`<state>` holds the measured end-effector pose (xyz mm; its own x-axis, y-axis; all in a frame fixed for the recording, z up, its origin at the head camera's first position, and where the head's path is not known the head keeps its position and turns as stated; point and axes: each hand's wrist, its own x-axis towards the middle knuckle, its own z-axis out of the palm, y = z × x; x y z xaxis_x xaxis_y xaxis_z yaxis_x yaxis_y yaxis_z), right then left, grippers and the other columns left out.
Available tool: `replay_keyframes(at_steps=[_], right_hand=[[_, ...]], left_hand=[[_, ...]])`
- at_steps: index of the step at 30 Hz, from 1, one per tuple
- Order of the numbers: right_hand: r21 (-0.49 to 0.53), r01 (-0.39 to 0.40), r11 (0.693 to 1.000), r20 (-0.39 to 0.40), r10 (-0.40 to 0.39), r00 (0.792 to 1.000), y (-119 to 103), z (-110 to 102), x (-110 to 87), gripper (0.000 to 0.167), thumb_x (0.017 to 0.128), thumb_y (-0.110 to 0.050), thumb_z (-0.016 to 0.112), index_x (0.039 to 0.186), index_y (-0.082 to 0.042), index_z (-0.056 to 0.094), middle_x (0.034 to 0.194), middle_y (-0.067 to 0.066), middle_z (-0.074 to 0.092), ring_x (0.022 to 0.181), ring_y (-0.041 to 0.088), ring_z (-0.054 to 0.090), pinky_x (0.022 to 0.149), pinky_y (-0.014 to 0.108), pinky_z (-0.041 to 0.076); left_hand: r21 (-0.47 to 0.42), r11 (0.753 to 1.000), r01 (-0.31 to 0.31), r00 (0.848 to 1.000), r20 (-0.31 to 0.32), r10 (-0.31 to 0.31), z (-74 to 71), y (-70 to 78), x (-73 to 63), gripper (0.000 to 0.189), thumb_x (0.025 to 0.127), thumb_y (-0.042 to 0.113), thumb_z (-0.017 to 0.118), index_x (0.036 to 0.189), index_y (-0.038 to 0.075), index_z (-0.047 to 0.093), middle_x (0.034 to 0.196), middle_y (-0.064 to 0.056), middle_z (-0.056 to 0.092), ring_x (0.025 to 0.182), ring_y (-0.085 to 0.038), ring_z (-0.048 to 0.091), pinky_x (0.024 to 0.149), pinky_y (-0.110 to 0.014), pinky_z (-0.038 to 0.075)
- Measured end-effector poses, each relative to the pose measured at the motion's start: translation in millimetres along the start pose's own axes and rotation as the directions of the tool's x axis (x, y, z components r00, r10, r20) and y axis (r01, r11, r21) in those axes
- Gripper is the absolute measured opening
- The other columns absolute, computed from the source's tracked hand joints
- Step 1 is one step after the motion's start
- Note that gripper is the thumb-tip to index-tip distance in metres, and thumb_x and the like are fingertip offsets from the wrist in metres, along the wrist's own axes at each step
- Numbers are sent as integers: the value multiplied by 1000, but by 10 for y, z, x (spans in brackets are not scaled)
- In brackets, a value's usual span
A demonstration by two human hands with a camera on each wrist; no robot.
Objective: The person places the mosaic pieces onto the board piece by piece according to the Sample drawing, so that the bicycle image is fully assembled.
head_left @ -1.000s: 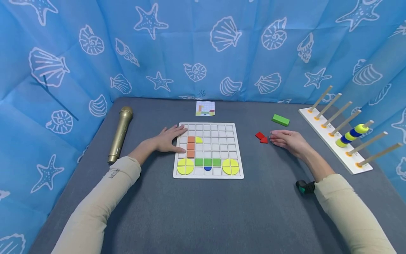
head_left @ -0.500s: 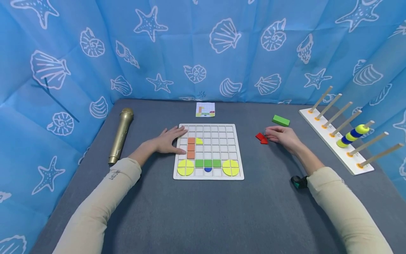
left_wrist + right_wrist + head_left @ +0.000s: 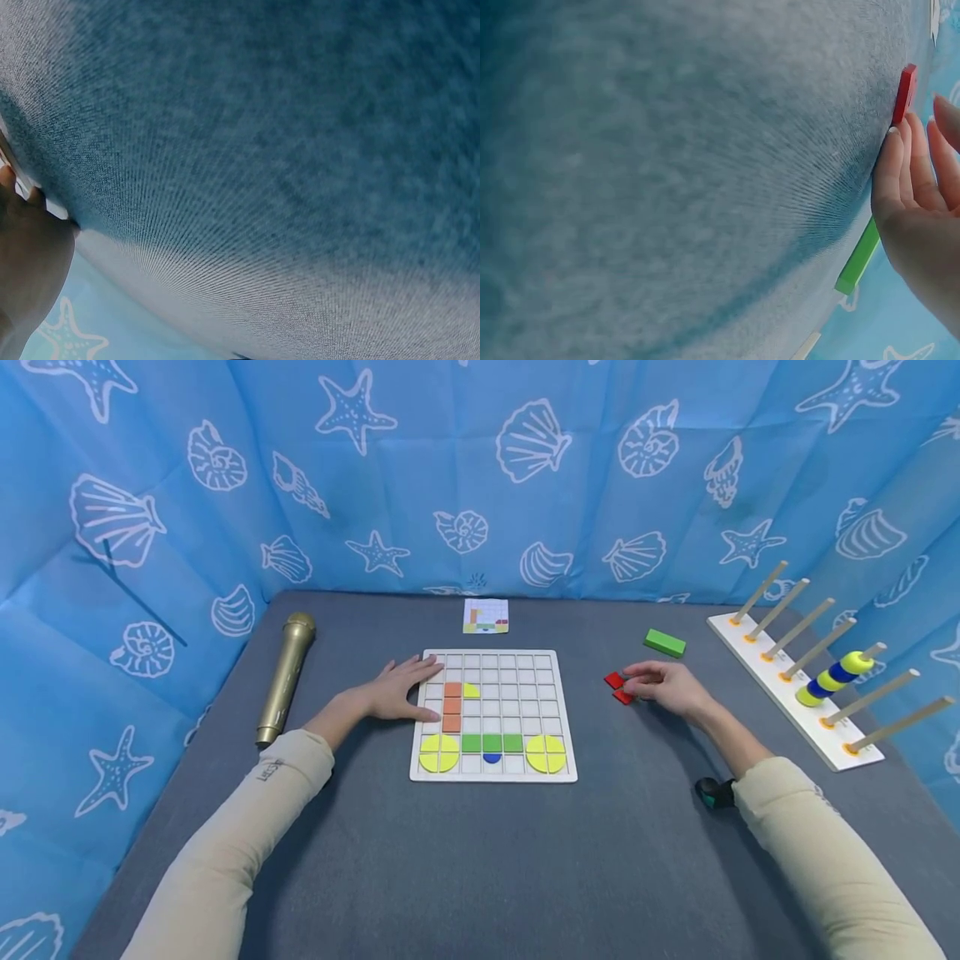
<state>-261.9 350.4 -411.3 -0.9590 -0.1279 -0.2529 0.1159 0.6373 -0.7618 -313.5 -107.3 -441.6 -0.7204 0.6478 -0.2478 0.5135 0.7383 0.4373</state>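
In the head view my left hand (image 3: 401, 687) rests with spread fingers over the left edge of a white gridded board (image 3: 525, 777). On the board lie orange squares (image 3: 452, 706), green squares (image 3: 492, 743), a small yellow quarter (image 3: 471, 691), two yellow circles of quarter pieces (image 3: 438, 753) and a blue half-round (image 3: 492, 757). My right hand (image 3: 667, 687) is over the table, its fingertips touching the nearer red flat piece (image 3: 622, 697). The farther red piece (image 3: 613, 680) lies beside it. In the right wrist view the thumb stands apart from a red piece (image 3: 905, 94) at the fingertips.
A small pattern card (image 3: 485, 617) lies behind the board. A green block (image 3: 664, 643) sits behind my right hand. Farther right stands a white peg rack (image 3: 738, 643) with yellow and blue rings (image 3: 836, 678) on one peg. A gold microphone (image 3: 285, 681) lies at left.
My right hand has moved left to the red pieces and its fingers have bent. The nearer red piece has shifted and turned slightly. My left hand stays still.
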Motion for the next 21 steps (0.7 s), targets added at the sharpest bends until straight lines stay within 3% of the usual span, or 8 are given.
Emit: replay_keyframes(at_steps=[6, 13, 21], right_hand=[[-79, 74, 994, -5, -74, 997, 42, 66, 17, 38, 89, -11, 69, 123, 4, 59, 107, 19, 62, 94, 25, 57, 72, 22, 48], [-186, 133, 974, -18, -138, 990, 56, 108, 15, 34, 88, -8, 70, 119, 3, 62, 99, 16, 62, 88, 26, 55, 73, 31, 45], [-158, 155, 975, -11, -158, 987, 49, 106, 1, 33, 88, -7, 69, 118, 4, 62, 97, 15, 62, 81, 21, 56, 65, 26, 48]], left_hand=[[15, 1000, 2, 1000, 3, -2, 2, -8, -1, 95, 84, 59, 63, 155, 19, 14, 159, -5, 6, 144, -27, -1, 111, -54, -4], [2, 1000, -2, 1000, 5, 2, -2, 0, 2, 95, 84, 59, 63, 155, 18, 15, 159, -6, 6, 144, -28, 0, 110, -55, -4], [4, 1000, -2, 1000, 7, 2, -6, 7, 5, 95, 84, 59, 63, 155, 18, 14, 159, -6, 6, 144, -28, -1, 110, -55, -4]])
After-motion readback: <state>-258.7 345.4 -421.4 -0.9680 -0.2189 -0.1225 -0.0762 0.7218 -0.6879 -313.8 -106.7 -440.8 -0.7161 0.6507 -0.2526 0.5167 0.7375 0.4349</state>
